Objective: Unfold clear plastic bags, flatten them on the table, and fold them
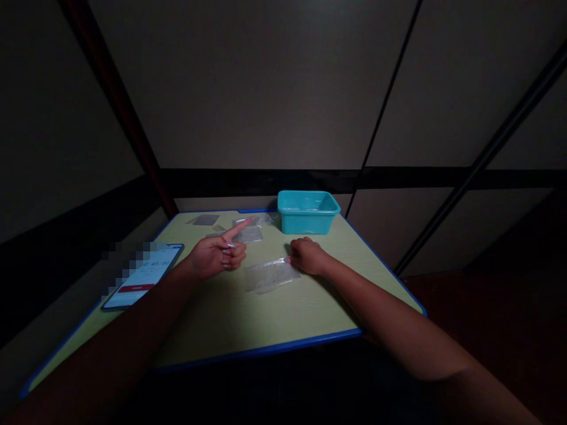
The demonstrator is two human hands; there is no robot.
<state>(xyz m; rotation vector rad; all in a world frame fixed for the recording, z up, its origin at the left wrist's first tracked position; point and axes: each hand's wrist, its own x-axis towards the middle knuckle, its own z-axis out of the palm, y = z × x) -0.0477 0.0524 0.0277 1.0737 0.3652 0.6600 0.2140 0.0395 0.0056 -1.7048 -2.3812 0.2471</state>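
Note:
My right hand (306, 256) is closed on the right end of a clear plastic bag (271, 275), which lies flat on the table. To the left, my left hand (220, 254) hovers above the tabletop with its index finger stretched out and the other fingers curled in. Nothing shows in it. Beyond that fingertip, more clear plastic bags (251, 234) lie loosely together. Just behind my right hand stands a turquoise plastic bin (309, 223), its inner floor hidden from this angle.
The pale yellow table (266, 324) has a blue edge. At its left side lies a phone (148, 277) with a lit screen, close to my left forearm. A flat grey packet (206, 219) rests at the back left. Wall panels (266, 88) rise behind the table.

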